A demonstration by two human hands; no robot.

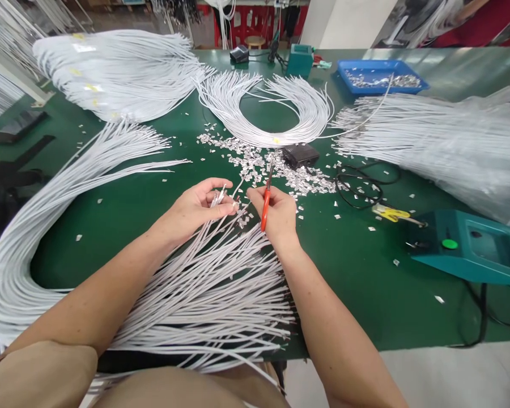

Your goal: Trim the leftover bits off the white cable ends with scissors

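My left hand (195, 207) is closed around the ends of several white cables (208, 229), with thumb and fingers pinched near their tips. In my right hand (280, 218) lies a slim red-handled tool (265, 209), its dark narrow tip pointing away from me; its exact kind is unclear. The right thumb and fingertip pinch close to a thin cable end beside the left fingers. Below both hands spreads a large bundle of white cables (221, 294), loose ends towards the right. It curves round on the left to a second fanned end (127, 141).
Small silvery pieces (255, 161) are scattered beyond my hands, around a black box (300, 155). Coiled white cables (289, 133) lie behind, with wrapped bundles left (119, 73) and right (442, 136). A blue tray (380, 85), a teal device (471, 243) and yellow-handled pliers (391, 213) are rightward.
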